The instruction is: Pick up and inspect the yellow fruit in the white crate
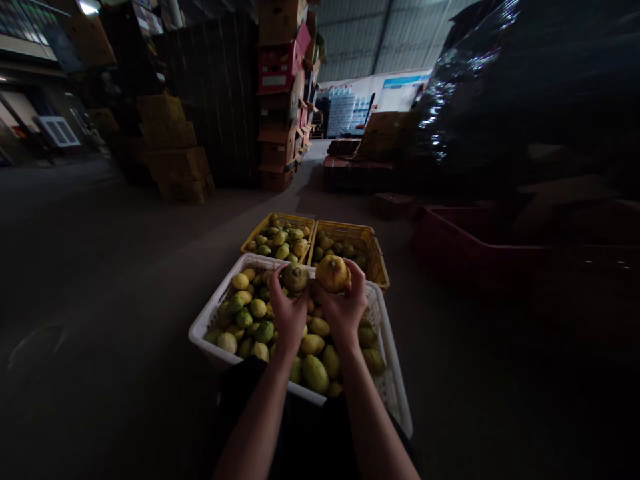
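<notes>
My left hand [289, 301] is closed around a dull greenish-brown lemon [295, 278], its end facing up. A yellower lemon [332, 273] with brownish marks is gripped in my right hand [345, 303], close beside the first. Both hands are raised over a white plastic crate [223, 280] that holds many yellow and green lemons [313, 373]. My forearms cover part of the crate and its fruit.
Behind the white crate stand a yellow crate [254, 241] and a second yellow crate [376, 250], both with fruit. A red tub [450, 233] is to the right. Stacked cardboard boxes [275, 127] rise farther back, and a dark plastic-wrapped stack [500, 100] looms at right.
</notes>
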A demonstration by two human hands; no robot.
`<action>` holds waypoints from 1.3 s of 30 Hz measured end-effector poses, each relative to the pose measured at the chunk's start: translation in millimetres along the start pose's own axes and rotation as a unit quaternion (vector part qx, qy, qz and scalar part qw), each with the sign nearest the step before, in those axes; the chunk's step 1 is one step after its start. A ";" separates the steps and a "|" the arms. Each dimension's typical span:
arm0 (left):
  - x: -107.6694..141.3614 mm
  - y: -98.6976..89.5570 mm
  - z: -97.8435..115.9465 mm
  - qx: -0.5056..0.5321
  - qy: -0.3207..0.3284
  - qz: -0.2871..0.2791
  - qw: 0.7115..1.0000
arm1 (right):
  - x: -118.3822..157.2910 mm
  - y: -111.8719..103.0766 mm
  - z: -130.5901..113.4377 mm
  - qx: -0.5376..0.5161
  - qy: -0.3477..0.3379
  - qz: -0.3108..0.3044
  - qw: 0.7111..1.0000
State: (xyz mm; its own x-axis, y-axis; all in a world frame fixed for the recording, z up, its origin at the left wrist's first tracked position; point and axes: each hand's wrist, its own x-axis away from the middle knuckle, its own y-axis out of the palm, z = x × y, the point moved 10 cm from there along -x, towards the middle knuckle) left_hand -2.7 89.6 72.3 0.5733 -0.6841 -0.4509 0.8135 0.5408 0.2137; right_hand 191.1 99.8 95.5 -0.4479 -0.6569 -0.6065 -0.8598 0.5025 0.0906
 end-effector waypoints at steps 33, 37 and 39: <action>-0.1 -6.2 -11.7 0.062 -0.075 0.013 0.995 | 5.6 6.7 -7.8 -0.043 0.051 -0.004 0.998; 0.1 -6.3 -14.9 0.053 -0.086 0.012 0.995 | 7.1 6.3 -5.0 -0.016 0.053 -0.006 0.998; 0.5 -6.1 -18.0 0.055 -0.096 0.012 0.994 | 8.1 6.8 -4.2 -0.007 0.055 -0.012 0.998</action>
State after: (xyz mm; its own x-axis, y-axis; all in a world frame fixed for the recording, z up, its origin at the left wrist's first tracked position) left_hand -9.1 94.8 55.2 0.5916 -0.7582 -0.2740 0.7996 0.5083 0.3199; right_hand 180.6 95.6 94.5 -0.4508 -0.7265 -0.5186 -0.8737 0.4783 0.0893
